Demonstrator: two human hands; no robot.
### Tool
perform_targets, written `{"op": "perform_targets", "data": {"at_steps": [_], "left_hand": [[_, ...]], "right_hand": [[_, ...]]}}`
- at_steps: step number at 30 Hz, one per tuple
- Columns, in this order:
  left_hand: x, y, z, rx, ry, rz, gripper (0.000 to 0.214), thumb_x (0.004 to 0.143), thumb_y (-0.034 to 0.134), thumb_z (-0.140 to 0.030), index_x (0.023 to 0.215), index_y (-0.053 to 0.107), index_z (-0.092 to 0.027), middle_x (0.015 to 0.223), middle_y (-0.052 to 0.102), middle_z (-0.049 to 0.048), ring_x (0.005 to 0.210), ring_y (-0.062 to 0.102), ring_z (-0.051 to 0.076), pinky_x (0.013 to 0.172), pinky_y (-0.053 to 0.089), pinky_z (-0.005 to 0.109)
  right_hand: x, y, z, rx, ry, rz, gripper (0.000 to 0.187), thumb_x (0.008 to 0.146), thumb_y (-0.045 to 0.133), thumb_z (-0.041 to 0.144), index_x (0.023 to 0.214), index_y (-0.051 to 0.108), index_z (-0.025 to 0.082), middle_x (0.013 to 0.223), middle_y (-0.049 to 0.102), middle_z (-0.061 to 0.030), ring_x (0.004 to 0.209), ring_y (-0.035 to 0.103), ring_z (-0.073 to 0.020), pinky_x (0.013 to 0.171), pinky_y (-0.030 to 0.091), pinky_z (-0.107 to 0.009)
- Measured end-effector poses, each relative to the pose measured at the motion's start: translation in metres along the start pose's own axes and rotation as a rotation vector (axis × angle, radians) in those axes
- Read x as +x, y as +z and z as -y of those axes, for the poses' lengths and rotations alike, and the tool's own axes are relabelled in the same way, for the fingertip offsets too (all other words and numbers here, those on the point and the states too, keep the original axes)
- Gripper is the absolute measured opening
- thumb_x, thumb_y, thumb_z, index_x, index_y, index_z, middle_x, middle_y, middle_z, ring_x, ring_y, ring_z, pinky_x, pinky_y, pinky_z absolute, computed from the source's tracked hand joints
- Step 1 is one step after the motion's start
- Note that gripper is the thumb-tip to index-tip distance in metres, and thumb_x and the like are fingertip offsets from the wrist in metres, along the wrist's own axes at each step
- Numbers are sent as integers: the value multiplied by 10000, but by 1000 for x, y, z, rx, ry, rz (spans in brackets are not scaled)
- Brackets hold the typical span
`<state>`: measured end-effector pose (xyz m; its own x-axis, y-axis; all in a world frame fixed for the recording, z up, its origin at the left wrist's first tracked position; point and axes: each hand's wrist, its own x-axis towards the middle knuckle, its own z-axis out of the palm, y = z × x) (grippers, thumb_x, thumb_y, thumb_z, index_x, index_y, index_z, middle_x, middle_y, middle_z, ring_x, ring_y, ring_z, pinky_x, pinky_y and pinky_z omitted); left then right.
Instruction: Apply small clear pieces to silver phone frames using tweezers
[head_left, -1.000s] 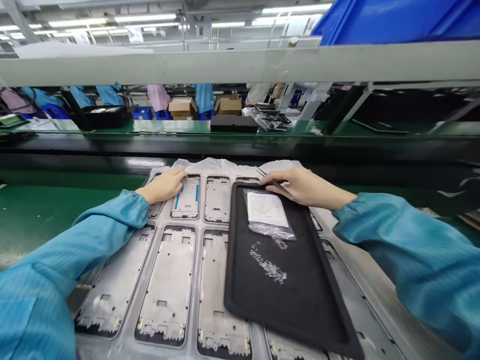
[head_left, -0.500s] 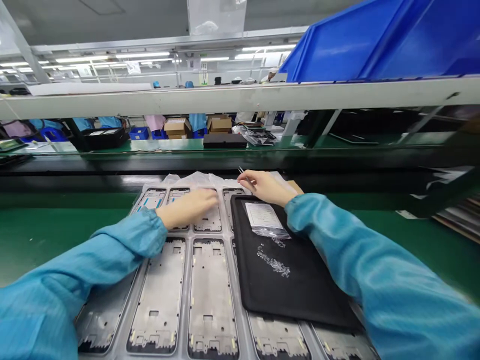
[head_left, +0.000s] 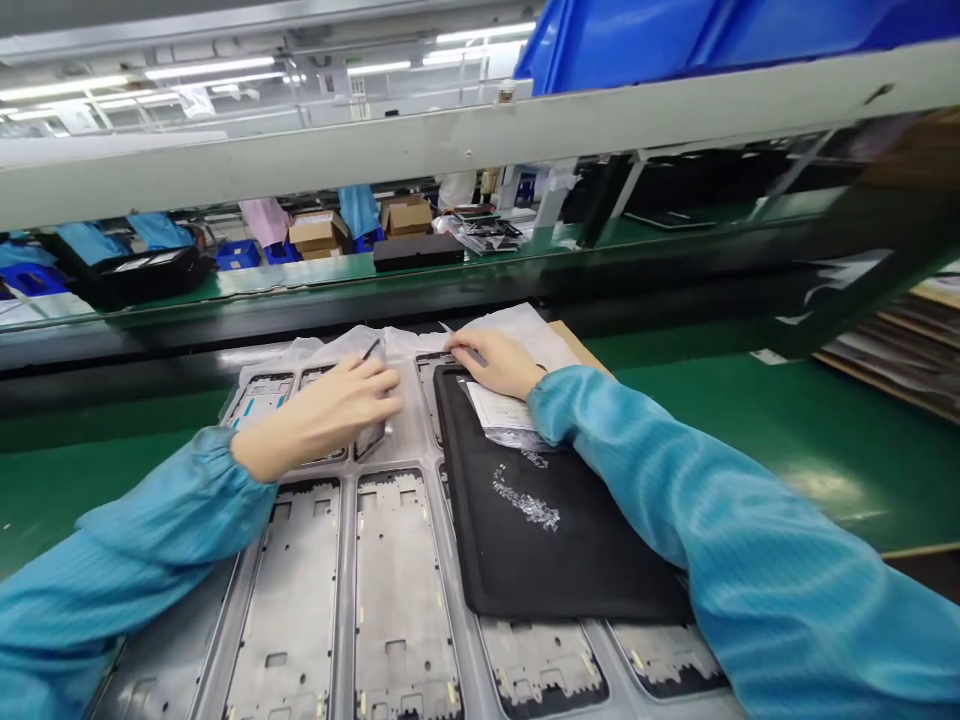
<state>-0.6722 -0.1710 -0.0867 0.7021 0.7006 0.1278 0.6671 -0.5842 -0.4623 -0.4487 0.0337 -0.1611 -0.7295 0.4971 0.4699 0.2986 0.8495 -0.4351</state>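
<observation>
Leftmost, a blue smock sleeve (head_left: 150, 530) runs in from 8 o'clock and gathers at the cuff, and the left hand (head_left: 322, 415) lies at about 10 o'clock over the far row of a grey moulded tray (head_left: 345, 600). Its fingers curl down, with a thin dark tip (head_left: 371, 348) rising past them and a glossy dark piece (head_left: 370, 440) showing beneath, but whether the hand truly grips anything cannot be told. The tray holds metal phone mid-frames (head_left: 289, 610) in separate pockets, which keeps them apart and square to one another, and a crumpled clear plastic sheet (head_left: 352, 345) lies along its far edge at 11 o'clock. Further right, the right hand (head_left: 495, 362) is closed on slim steel tweezers (head_left: 459, 340), pinching them pen-style so the tips point toward 11 o'clock. Below it, a black rubber mat (head_left: 570, 570) sits on top of the tray, probably as a soft, dark surface where tiny parts stay visible; a scatter of small screws (head_left: 526, 500) lies on it, and a clear bag with a paper label (head_left: 499, 408) sits at its top edge, partly under the right wrist. The second blue sleeve (head_left: 675, 480) crosses from 4 o'clock
</observation>
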Motion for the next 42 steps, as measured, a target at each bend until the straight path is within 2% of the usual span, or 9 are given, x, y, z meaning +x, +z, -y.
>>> {"op": "perform_targets", "data": {"at_steps": [6, 12, 17, 20, 24, 29, 34, 39, 42], "left_hand": [[-25, -12, 17, -7, -81, -96, 359, 1013, 312, -19, 1006, 637, -172, 1038, 648, 89, 789, 585, 176, 660, 461, 296], [-28, 14, 10, -154, -80, -141, 348, 1001, 362, -54, 1042, 684, -179, 1081, 683, 113, 882, 666, 183, 734, 552, 283], [-37, 26, 14, -343, -145, -12, 320, 974, 429, -90, 1091, 712, -183, 1137, 684, 111, 829, 702, 174, 692, 568, 269], [-35, 23, 14, -462, -109, 36, 314, 967, 445, -80, 1108, 713, -163, 1143, 692, 118, 924, 722, 196, 793, 596, 297], [-11, -2, 4, -573, -169, -79, 304, 953, 483, -81, 1100, 727, -186, 1213, 699, 113, 1136, 675, 244, 979, 567, 381], [50, -27, -33, -890, -126, -81, 179, 1038, 562, -243, 1038, 733, -192, 1069, 736, 85, 1019, 696, 214, 931, 562, 357], [92, -2, -56, -955, -29, -19, 288, 1024, 658, -391, 1204, 688, -169, 1196, 710, 94, 1030, 699, 212, 914, 609, 413], [93, 16, -50, -962, -28, 25, 373, 1018, 668, -401, 1308, 644, -168, 1291, 672, 110, 1089, 690, 235, 926, 616, 445], [93, 13, -50, -934, -8, 4, 283, 1027, 650, -387, 1200, 675, -163, 1171, 699, 84, 974, 690, 195, 861, 612, 385]], "right_hand": [[2, 2, 1, 17, 15, 5, 239, 1001, 536, 154, 1085, 760, 162, 1074, 769, -81, 1027, 697, -226, 966, 511, -338], [3, 1, 5, 4, 14, 11, 240, 990, 543, 119, 1079, 762, 161, 1071, 772, -79, 1029, 701, -222, 961, 513, -335], [4, 2, 6, 9, 24, 8, 236, 991, 553, 114, 1081, 765, 169, 1073, 773, -73, 1023, 704, -216, 953, 511, -324], [4, 3, 5, 18, 36, 7, 237, 987, 554, 110, 1079, 764, 168, 1075, 772, -74, 1019, 703, -220, 947, 509, -326], [4, 2, 5, 28, 34, 12, 239, 980, 552, 99, 1073, 763, 165, 1085, 770, -75, 1034, 698, -218, 960, 503, -325], [3, 0, 8, 28, 27, 21, 236, 990, 541, 102, 1069, 760, 141, 1083, 771, -95, 1042, 699, -225, 971, 507, -335], [1, -1, 7, 33, 29, 14, 237, 976, 544, 98, 1064, 758, 150, 1083, 769, -85, 1043, 695, -220, 982, 512, -344], [2, 1, 5, 73, 49, 13, 234, 970, 542, 81, 1054, 748, 154, 1085, 763, -75, 1043, 686, -208, 998, 501, -345], [1, -3, 15, 57, 72, 23, 220, 974, 545, 55, 1044, 739, 133, 1102, 760, -92, 1067, 687, -209, 1014, 496, -338]]}}
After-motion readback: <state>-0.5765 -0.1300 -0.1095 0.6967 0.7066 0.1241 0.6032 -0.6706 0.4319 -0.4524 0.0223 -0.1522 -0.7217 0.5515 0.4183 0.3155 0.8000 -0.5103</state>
